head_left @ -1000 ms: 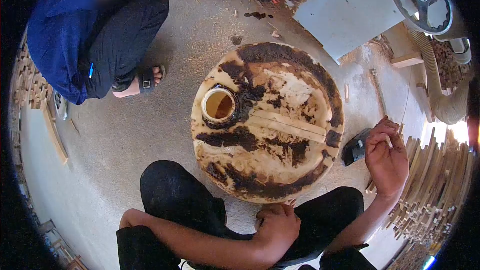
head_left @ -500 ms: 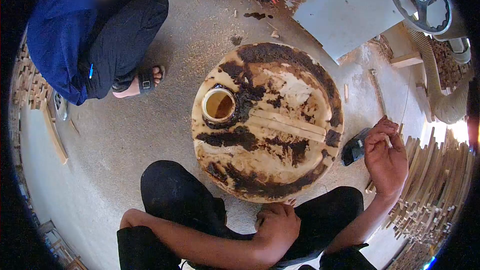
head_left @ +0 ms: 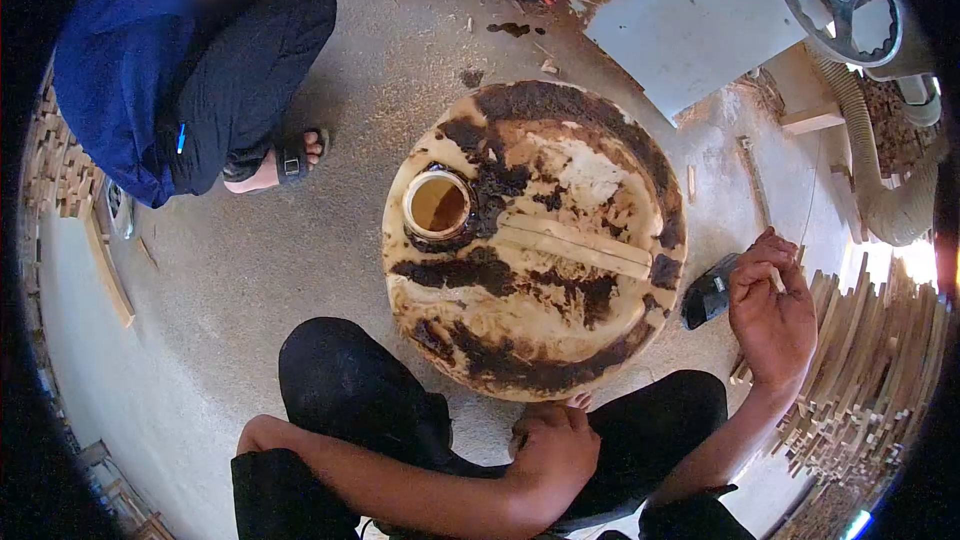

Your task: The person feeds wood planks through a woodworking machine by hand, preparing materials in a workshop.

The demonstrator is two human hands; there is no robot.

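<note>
Keep clear of dark residue [head_left: 488, 198] around open neck [head_left: 437, 234] of stained drum [head_left: 585, 175], mid-frame. Note left hand [head_left: 558, 445] loosely curled, lower centre, contents hidden; right hand [head_left: 775, 330], right of frame, perhaps pinching something pale [head_left: 777, 280].

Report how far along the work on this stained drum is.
Looks done: the drum has its mouth uncapped.
In hand: the right hand seems to pinch something small and pale; the left hand is near the drum's edge.
Left: dark residue over much of the top, if that must go.
</note>
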